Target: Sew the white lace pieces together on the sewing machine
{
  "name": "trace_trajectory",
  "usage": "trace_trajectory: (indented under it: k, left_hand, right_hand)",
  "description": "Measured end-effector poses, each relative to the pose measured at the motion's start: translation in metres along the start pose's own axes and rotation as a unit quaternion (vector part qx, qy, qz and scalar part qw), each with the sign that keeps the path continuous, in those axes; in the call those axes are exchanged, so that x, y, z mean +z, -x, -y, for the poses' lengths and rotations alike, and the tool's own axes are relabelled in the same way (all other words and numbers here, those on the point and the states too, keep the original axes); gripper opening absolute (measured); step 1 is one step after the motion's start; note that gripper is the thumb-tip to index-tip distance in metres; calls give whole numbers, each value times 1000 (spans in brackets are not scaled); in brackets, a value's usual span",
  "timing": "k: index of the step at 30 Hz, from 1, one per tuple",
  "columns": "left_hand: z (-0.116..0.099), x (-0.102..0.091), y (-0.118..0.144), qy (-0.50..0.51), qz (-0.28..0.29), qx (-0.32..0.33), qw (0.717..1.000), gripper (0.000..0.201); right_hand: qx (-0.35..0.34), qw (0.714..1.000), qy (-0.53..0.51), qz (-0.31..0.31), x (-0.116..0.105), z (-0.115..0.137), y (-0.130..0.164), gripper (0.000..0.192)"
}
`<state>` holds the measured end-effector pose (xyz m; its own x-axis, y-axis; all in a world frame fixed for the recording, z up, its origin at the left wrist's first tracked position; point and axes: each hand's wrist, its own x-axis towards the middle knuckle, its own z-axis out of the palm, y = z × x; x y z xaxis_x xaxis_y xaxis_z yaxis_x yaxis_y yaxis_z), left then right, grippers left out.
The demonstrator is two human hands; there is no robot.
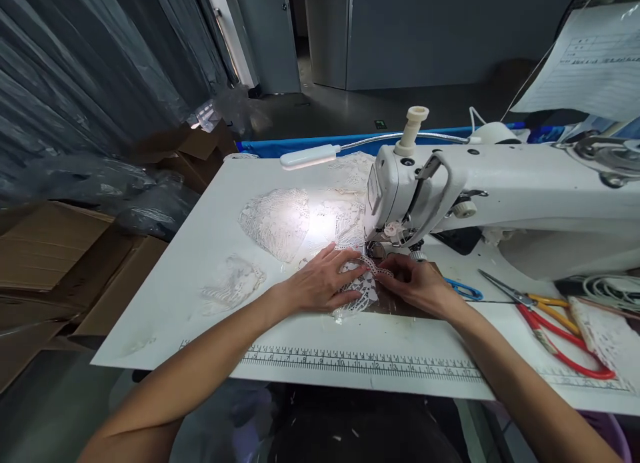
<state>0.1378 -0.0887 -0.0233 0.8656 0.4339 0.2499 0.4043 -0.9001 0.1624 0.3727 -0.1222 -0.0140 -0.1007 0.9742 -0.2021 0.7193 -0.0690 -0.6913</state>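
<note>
Covering white table (200, 263), lace pieces (277, 220), perhaps plastic-wrapped

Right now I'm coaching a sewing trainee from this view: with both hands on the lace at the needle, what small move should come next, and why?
Probably ease the lace piece a little further under the presser foot. The left hand lies flat on it, the right hand pinches its edge beside the foot, and the lamp lights that spot.
</note>
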Motion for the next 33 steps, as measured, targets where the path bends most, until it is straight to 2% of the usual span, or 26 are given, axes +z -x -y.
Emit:
trace_trajectory:
  k: [3, 6, 10, 14, 16, 19, 22, 24, 27, 29, 33]
  left_hand:
    - [8, 0, 0, 8, -29, 9, 1000, 49]
    - [8, 1, -2, 7, -79, 8, 997, 43]
    - [-4, 2, -6, -13, -164, -2, 986, 21]
    - [-17, 7, -8, -39, -197, 45, 979, 21]
    - [-21, 11, -9, -31, -196, 61, 978, 22]
    - [-19, 16, -8, 10, -164, 28, 986, 18]
    - [-13, 18, -7, 51, -123, 2, 991, 15]
    - [-10, 19, -7, 66, -121, 6, 990, 14]
    - [-8, 18, -6, 72, -127, 8, 989, 17]
    - [-8, 16, -6, 70, -122, 11, 990, 18]
    - [-6, 12, -6, 61, -119, 30, 991, 15]
  right_hand:
    - [-42, 998, -44, 10, 3, -3, 7, 38]
    - [-59, 996, -62, -30, 9, -4, 12, 34]
    - [-72, 991, -62, -90, 19, -2, 17, 28]
    - [-160, 979, -6, -128, 31, 1, 21, 22]
    - [-201, 970, 42, -133, 36, 2, 22, 21]
    - [-229, 962, 99, -110, 34, 4, 22, 22]
    - [-250, 964, 79, -45, 20, 3, 15, 24]
    - [-241, 968, 73, -19, 8, 1, 8, 26]
    - [-183, 977, 106, -32, -1, -4, -3, 29]
    - [-175, 977, 113, -53, 1, -8, -7, 30]
    - [-270, 952, 127, -66, 11, -12, -7, 36]
